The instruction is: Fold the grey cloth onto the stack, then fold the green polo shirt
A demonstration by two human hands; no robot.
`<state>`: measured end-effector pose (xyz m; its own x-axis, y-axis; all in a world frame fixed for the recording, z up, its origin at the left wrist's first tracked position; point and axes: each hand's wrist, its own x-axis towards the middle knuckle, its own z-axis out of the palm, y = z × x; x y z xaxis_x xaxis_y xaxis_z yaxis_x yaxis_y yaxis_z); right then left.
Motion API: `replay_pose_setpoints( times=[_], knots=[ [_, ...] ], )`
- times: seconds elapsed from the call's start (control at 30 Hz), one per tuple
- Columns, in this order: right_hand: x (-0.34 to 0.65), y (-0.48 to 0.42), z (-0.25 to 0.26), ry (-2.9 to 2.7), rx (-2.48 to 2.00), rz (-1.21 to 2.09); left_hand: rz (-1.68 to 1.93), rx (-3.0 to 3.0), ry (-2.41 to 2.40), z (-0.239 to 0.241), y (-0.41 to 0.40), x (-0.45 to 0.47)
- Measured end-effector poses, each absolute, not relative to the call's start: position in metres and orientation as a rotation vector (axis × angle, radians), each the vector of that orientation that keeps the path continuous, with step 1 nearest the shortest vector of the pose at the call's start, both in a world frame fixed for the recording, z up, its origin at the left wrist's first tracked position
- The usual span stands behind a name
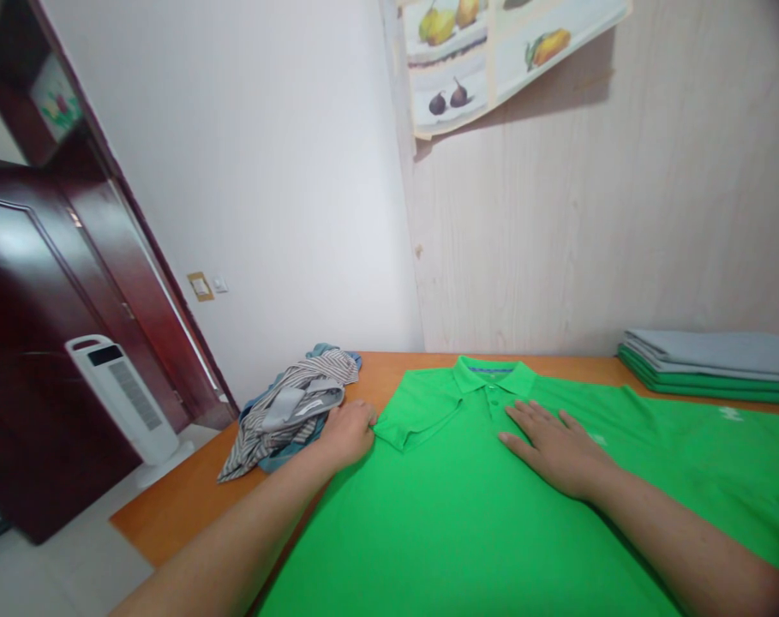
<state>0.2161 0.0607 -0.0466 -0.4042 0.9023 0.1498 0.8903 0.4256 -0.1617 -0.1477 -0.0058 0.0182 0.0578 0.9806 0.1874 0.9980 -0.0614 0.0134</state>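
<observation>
A bright green polo shirt lies spread flat, front up, on the orange wooden table, its collar toward the wall. My left hand is closed on the hem of the shirt's left sleeve, pinching the fabric at the table's left side. My right hand rests flat on the shirt's chest just below the collar, fingers stretched out and slightly apart, pressing the cloth down.
A heap of crumpled clothes, striped and grey-blue, lies at the table's far left. A stack of folded grey and green garments sits at the far right by the wall. A white heater stands on the floor beside a dark door.
</observation>
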Motion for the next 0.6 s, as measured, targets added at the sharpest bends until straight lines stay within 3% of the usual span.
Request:
replay_pose_setpoints(
  times=[0.3,0.6],
  knots=[
    [0.216,0.063,-0.049,-2.46,-1.57,0.083,-0.457,-2.525,-1.752,0.018,-0.015,-0.127],
    [0.215,0.061,-0.046,-2.456,-1.578,0.093,-0.523,-2.596,-1.805,0.013,-0.011,-0.127]
  ],
)
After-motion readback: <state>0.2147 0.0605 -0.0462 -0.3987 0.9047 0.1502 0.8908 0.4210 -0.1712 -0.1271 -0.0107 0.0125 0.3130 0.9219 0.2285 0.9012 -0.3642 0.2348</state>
